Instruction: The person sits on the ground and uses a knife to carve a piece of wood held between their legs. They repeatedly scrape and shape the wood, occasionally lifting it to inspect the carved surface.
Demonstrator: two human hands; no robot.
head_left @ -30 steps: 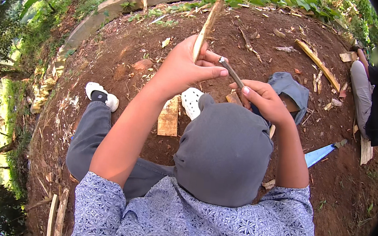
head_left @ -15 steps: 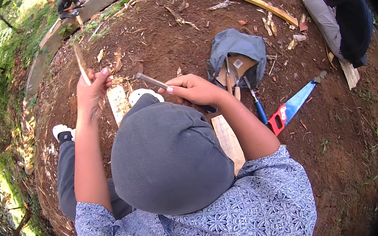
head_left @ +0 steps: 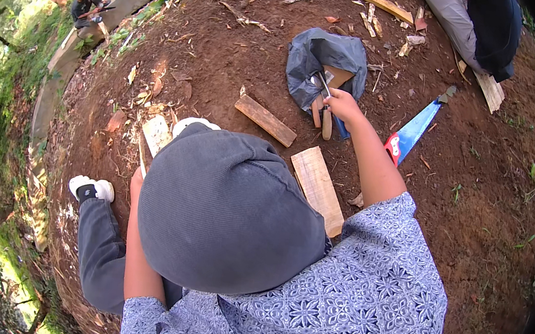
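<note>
My right hand reaches forward to a grey bag lying open on the red soil. Its fingers are closed on a thin metal-bladed tool whose tip points into the bag. Wooden tool handles lie just below the hand. My left hand is low at my left side, mostly hidden by my grey cap. It grips a thin wooden stick that points away from me.
A pale plank and a shorter brown one lie on the soil in front of me. A blue-bladed saw with a red handle is to the right. Another person sits at top right; a distant person is at top left.
My right hand has moved away from the stick and out to the grey bag with the tool. My left hand with the stick has dropped down beside my cap.
</note>
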